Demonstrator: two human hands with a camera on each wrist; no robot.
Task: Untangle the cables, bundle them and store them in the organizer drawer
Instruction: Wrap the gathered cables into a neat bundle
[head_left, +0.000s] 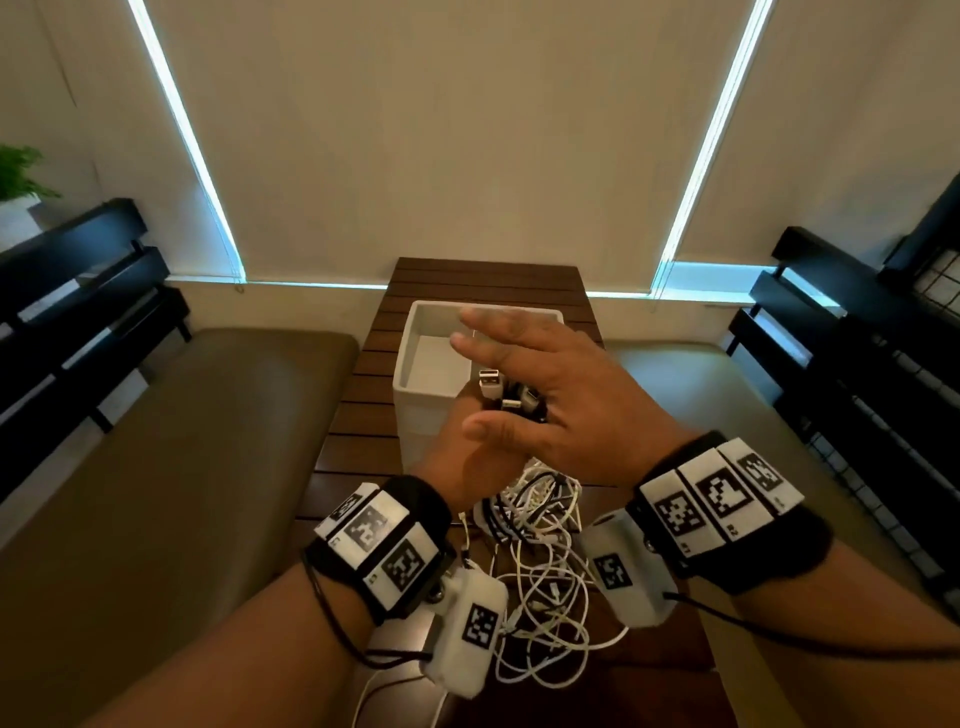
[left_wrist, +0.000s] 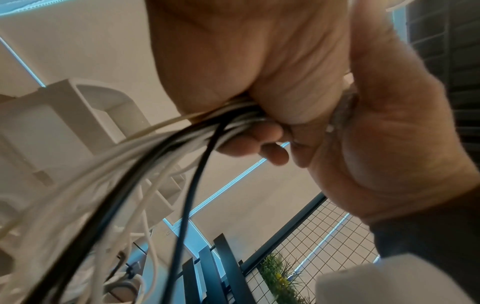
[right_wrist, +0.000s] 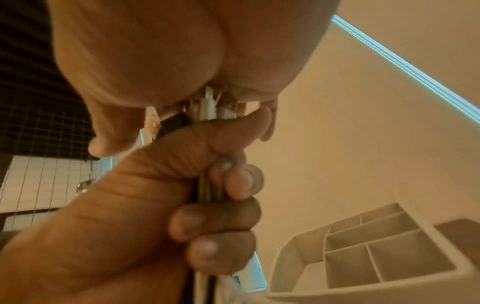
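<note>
My left hand (head_left: 467, 452) is raised above the table and grips a bunch of white and black cables (head_left: 540, 545) just below their ends. Several USB plugs (head_left: 491, 384) stick up out of the fist, and the rest hangs down in a loose tangle onto the table. My right hand (head_left: 550, 384) is flat with straight fingers, its palm (right_wrist: 135, 53) lying on the plug tips (right_wrist: 207, 105). In the left wrist view the cables (left_wrist: 155, 164) leave the left fist (left_wrist: 233, 61). The white organizer (head_left: 415, 332) stands just behind the hands, its divided compartments (right_wrist: 376, 257) showing nothing inside.
The narrow dark slatted wooden table (head_left: 483, 275) runs away from me. Brown cushioned benches (head_left: 182, 441) flank it, with black slatted backs (head_left: 78, 291) on both sides. A wire grid panel (head_left: 935, 280) stands at the far right and a plant (head_left: 21, 176) at the far left.
</note>
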